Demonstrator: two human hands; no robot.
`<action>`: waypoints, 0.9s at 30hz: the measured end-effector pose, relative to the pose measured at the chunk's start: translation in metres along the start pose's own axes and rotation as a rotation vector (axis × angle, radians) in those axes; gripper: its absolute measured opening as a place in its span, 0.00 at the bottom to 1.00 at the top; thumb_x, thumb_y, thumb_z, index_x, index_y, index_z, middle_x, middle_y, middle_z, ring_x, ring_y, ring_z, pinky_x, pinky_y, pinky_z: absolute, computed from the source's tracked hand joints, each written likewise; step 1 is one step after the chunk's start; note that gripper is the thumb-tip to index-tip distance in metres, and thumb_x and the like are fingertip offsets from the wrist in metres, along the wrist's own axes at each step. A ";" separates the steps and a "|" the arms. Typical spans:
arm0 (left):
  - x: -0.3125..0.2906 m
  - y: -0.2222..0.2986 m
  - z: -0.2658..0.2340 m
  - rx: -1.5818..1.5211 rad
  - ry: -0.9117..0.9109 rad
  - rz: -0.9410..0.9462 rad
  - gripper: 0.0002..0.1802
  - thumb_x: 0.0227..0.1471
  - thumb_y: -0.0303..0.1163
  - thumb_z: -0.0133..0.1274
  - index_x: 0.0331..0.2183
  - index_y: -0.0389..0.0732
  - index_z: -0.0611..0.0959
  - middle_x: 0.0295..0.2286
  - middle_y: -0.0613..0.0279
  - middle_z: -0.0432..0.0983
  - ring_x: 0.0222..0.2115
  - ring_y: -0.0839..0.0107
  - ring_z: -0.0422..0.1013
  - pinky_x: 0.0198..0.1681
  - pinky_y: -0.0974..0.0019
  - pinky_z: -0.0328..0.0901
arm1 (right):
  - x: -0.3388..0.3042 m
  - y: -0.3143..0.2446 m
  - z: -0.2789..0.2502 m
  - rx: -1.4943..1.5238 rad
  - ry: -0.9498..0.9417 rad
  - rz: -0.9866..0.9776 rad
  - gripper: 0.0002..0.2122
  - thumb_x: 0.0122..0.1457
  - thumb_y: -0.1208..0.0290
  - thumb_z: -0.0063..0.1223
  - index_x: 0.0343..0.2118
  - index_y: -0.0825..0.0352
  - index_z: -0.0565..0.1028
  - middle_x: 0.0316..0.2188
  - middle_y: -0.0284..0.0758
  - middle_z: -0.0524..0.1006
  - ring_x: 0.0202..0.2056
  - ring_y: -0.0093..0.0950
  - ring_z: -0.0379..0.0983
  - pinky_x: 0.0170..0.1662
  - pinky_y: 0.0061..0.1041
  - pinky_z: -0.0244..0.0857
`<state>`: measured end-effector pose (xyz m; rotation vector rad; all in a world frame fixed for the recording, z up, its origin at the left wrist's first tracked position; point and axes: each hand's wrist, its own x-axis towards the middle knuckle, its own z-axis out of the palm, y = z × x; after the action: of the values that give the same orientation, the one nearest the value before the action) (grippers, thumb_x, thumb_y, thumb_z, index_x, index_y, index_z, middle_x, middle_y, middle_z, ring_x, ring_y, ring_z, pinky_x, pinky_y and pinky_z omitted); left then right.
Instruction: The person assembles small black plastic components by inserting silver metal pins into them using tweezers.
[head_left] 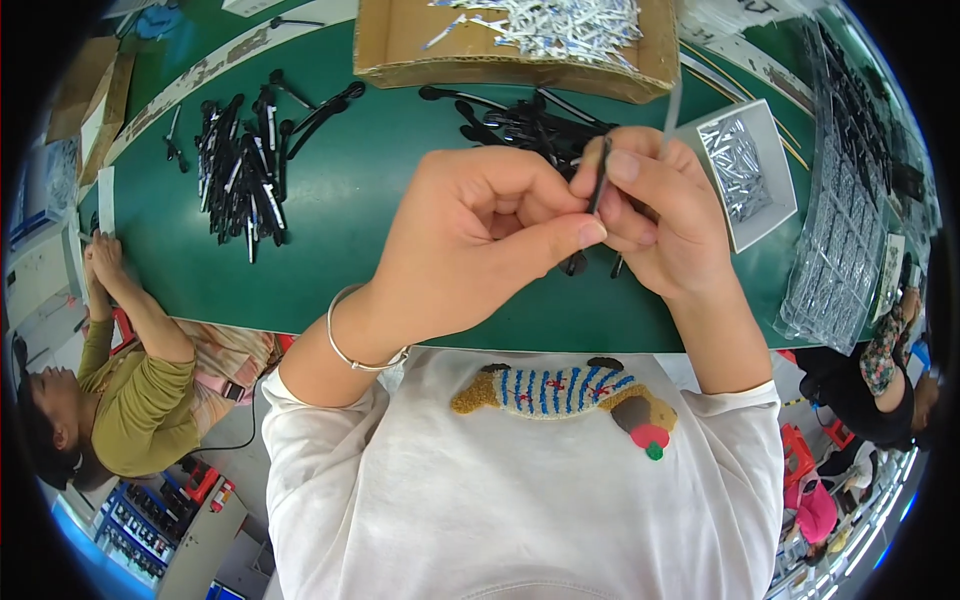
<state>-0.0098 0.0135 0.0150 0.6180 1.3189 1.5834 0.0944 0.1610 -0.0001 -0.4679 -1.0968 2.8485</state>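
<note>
In front of my chest both hands meet at a slim black part (600,178), seen edge-on. My left hand (470,225) pinches its lower end between thumb and fingertips. The thumb and fingers of my right hand (672,205) close on its upper end. A pale, blurred narrow strip (674,105) rises from the right fingers; what it belongs to I cannot tell. Behind the hands lies a pile of black stick-like parts with rounded ends (530,118), partly hidden by them. A similar pile with silvery strips (240,175) lies to the left on the green table (340,200).
A cardboard box (420,72) at the far side holds many white and blue slips. Right of my hands stands a white box (772,215) of small silvery pieces. Clear plastic trays (840,220) stack at the right edge. A co-worker (150,390) sits at left, others at right.
</note>
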 end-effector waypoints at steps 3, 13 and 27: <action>-0.002 -0.002 -0.003 0.091 -0.087 -0.002 0.02 0.46 0.18 0.55 0.27 0.31 0.78 0.24 0.63 0.75 0.25 0.80 0.71 0.28 0.77 0.65 | -0.006 0.000 -0.003 -0.082 0.045 0.004 0.11 0.57 0.72 0.44 0.28 0.76 0.74 0.14 0.29 0.68 0.12 0.10 0.49 0.14 0.12 0.40; -0.011 0.004 0.001 0.491 -0.090 0.086 0.05 0.45 0.26 0.57 0.24 0.36 0.78 0.19 0.62 0.74 0.18 0.75 0.70 0.22 0.74 0.64 | -0.018 0.012 0.001 -0.347 0.148 -0.198 0.03 0.51 0.82 0.45 0.25 0.71 0.72 0.21 0.30 0.72 0.19 0.12 0.61 0.20 0.12 0.52; -0.019 0.002 -0.129 1.589 0.640 0.351 0.05 0.42 0.25 0.56 0.28 0.37 0.79 0.23 0.58 0.73 0.21 0.66 0.70 0.26 0.68 0.65 | -0.004 -0.002 -0.006 -0.672 0.283 -0.284 0.08 0.49 0.85 0.48 0.32 0.68 0.70 0.28 0.32 0.75 0.22 0.09 0.60 0.25 0.09 0.54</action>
<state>-0.1105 -0.0625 -0.0173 1.3468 3.0441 0.6269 0.0999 0.1662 -0.0022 -0.6503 -1.8580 2.0425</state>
